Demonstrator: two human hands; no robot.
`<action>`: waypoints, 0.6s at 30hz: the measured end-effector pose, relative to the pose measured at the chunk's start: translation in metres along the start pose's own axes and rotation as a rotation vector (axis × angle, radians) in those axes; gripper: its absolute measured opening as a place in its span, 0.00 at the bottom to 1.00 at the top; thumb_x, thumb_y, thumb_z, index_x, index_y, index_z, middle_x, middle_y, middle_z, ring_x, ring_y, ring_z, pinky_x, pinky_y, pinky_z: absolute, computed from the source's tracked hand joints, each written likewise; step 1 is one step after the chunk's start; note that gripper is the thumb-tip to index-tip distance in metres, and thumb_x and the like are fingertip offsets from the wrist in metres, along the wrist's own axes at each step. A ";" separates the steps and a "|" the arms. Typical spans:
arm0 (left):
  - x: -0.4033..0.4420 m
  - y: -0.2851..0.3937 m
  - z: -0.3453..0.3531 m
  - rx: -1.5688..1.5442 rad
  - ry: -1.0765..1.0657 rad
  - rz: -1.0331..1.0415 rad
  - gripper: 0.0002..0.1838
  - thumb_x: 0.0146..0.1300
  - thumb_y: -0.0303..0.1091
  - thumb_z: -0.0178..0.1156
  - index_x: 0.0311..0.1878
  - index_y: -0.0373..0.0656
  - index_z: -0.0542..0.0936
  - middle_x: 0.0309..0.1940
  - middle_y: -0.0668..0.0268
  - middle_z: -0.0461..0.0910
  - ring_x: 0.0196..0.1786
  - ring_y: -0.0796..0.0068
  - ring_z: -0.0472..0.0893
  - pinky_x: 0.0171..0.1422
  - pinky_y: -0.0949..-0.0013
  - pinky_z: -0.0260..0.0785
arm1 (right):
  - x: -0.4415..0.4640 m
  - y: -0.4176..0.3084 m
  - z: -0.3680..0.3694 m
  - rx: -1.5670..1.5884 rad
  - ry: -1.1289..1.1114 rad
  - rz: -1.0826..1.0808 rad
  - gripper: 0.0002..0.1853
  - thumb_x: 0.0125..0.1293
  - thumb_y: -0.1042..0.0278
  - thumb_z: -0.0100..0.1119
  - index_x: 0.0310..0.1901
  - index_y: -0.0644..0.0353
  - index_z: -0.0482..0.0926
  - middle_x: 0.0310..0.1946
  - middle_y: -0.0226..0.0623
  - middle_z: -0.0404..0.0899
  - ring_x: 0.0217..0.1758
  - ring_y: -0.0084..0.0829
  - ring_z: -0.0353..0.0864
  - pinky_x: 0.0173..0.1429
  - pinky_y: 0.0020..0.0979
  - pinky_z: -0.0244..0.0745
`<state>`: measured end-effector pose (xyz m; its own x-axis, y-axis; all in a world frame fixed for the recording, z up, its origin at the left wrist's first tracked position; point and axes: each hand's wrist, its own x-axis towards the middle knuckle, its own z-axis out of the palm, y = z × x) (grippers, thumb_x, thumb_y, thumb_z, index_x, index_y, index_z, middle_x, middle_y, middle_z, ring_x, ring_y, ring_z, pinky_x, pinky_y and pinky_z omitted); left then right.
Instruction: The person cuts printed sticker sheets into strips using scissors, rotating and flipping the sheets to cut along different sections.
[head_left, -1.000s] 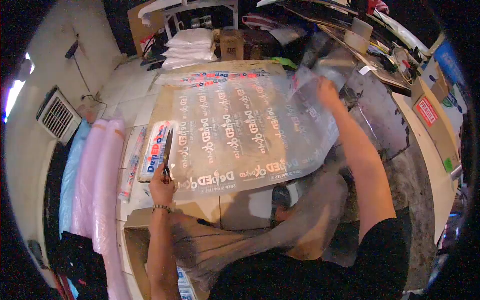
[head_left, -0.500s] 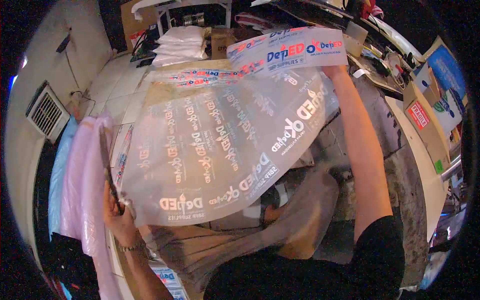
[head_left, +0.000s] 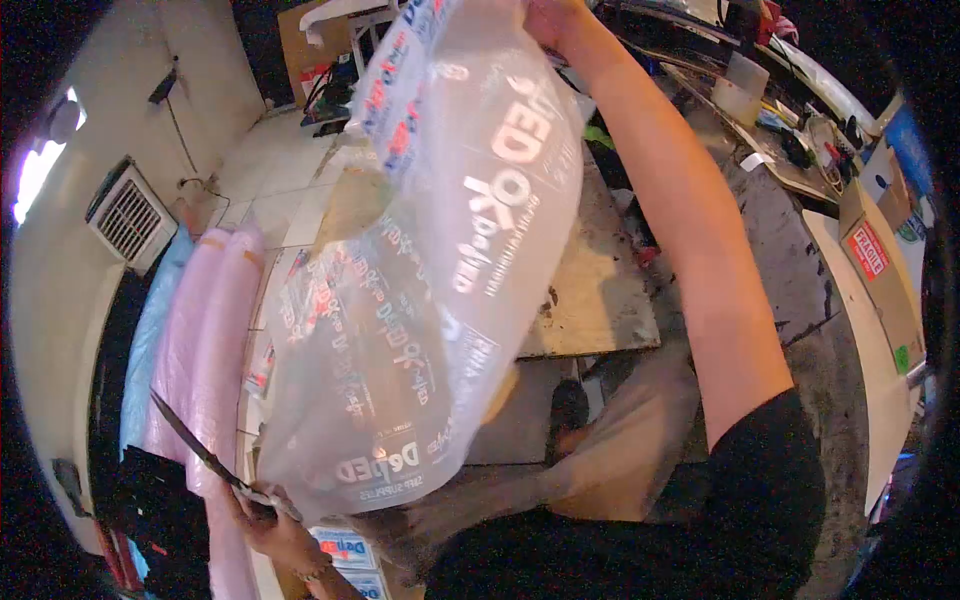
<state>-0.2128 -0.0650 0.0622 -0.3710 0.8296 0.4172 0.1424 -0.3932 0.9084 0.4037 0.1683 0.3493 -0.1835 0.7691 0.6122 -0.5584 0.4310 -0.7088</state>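
Observation:
A long translucent plastic sheet [head_left: 510, 170], printed with DepED lettering, hangs in a curve across the middle of the view. My right hand [head_left: 558, 22], raised at the top edge, is closed on its far end, where the sheet folds over. My left hand [head_left: 275, 535] is low on the left, closed around a long, dark-bladed cutting tool [head_left: 195, 445] that points up and left. Whether it is a knife or scissors, I cannot make out. The sheet's near end lies beside the left hand; whether those fingers also pinch it is unclear.
A worn wooden board [head_left: 600, 300] lies beneath the sheet. Pink plastic rolls [head_left: 225, 330] and a blue roll [head_left: 150, 340] stand on the left. Printed packs [head_left: 345, 550] lie near my left forearm. At right are a cardboard box [head_left: 880, 270] and a cluttered bench [head_left: 790, 130].
My right hand has moved up and left, lifting the sheet's far end and narrowing its spread. My left hand has dropped lower, its blade now tilted left. The view has shifted slightly.

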 end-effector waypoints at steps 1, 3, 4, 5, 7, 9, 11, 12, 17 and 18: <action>-0.008 0.002 -0.001 0.033 -0.005 -0.011 0.36 0.58 0.19 0.61 0.71 0.38 0.62 0.44 0.62 0.76 0.43 0.73 0.75 0.46 0.70 0.72 | -0.011 -0.004 0.049 -0.106 0.334 -0.014 0.21 0.74 0.54 0.45 0.57 0.62 0.74 0.51 0.46 0.81 0.53 0.46 0.81 0.60 0.48 0.76; -0.024 -0.001 -0.014 0.097 -0.005 -0.035 0.37 0.57 0.20 0.62 0.72 0.38 0.62 0.46 0.61 0.76 0.43 0.73 0.75 0.44 0.70 0.72 | -0.003 -0.009 0.030 -0.134 0.234 -0.001 0.22 0.74 0.54 0.44 0.57 0.63 0.74 0.52 0.45 0.81 0.52 0.45 0.81 0.60 0.47 0.76; -0.028 -0.010 -0.015 0.044 -0.015 -0.012 0.39 0.56 0.22 0.64 0.72 0.39 0.62 0.49 0.61 0.76 0.44 0.73 0.75 0.45 0.70 0.72 | -0.004 -0.011 0.030 -0.157 0.235 0.074 0.20 0.73 0.56 0.45 0.57 0.63 0.74 0.50 0.45 0.82 0.51 0.46 0.81 0.59 0.47 0.76; -0.033 -0.019 -0.016 0.008 -0.059 -0.048 0.40 0.54 0.21 0.66 0.72 0.38 0.62 0.51 0.60 0.76 0.47 0.71 0.75 0.50 0.68 0.72 | -0.007 -0.014 0.026 -0.182 0.236 0.152 0.19 0.72 0.59 0.47 0.56 0.62 0.74 0.48 0.46 0.82 0.50 0.47 0.82 0.57 0.47 0.76; -0.053 -0.009 0.003 -0.058 -0.146 -0.121 0.42 0.50 0.20 0.69 0.70 0.36 0.63 0.56 0.59 0.75 0.54 0.66 0.76 0.59 0.64 0.71 | -0.023 -0.017 -0.030 -0.652 0.421 0.181 0.20 0.68 0.60 0.53 0.57 0.61 0.75 0.47 0.43 0.83 0.47 0.42 0.83 0.50 0.43 0.80; -0.067 -0.002 0.039 -0.116 -0.208 -0.098 0.43 0.49 0.19 0.70 0.70 0.36 0.64 0.56 0.59 0.76 0.55 0.65 0.76 0.61 0.64 0.70 | -0.054 -0.013 -0.087 -1.211 0.686 0.178 0.20 0.66 0.57 0.59 0.55 0.59 0.76 0.42 0.39 0.81 0.37 0.33 0.81 0.36 0.37 0.78; -0.065 0.011 0.075 0.017 -0.322 0.109 0.43 0.50 0.18 0.69 0.71 0.37 0.63 0.55 0.58 0.76 0.53 0.68 0.77 0.57 0.68 0.72 | -0.093 -0.008 -0.111 -1.411 0.850 0.330 0.17 0.65 0.54 0.59 0.48 0.57 0.78 0.29 0.37 0.80 0.20 0.29 0.75 0.18 0.32 0.67; -0.068 0.012 0.087 0.059 -0.372 0.119 0.43 0.51 0.17 0.68 0.72 0.37 0.63 0.54 0.57 0.77 0.52 0.70 0.77 0.54 0.71 0.72 | -0.107 0.001 -0.132 -1.434 0.962 0.464 0.17 0.65 0.53 0.60 0.44 0.60 0.77 0.24 0.34 0.76 0.18 0.27 0.72 0.15 0.30 0.60; -0.100 -0.014 0.134 -0.204 -0.471 -0.316 0.41 0.52 0.15 0.66 0.71 0.37 0.63 0.46 0.61 0.80 0.45 0.77 0.78 0.51 0.75 0.72 | -0.240 0.060 -0.166 -1.557 0.833 0.509 0.29 0.68 0.40 0.55 0.48 0.64 0.81 0.38 0.40 0.84 0.38 0.32 0.80 0.42 0.37 0.74; -0.105 -0.015 0.139 -0.282 -0.476 -0.370 0.41 0.52 0.14 0.66 0.71 0.36 0.63 0.45 0.63 0.80 0.44 0.78 0.78 0.50 0.75 0.72 | -0.259 0.071 -0.138 -1.566 0.804 0.564 0.31 0.69 0.37 0.50 0.48 0.63 0.82 0.37 0.39 0.84 0.37 0.33 0.80 0.46 0.38 0.74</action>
<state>-0.0489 -0.0910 0.0088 0.1055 0.9889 0.1050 -0.1861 -0.0840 0.9789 0.5232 0.0647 0.0926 0.5856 0.7695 0.2550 0.6807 -0.2960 -0.6701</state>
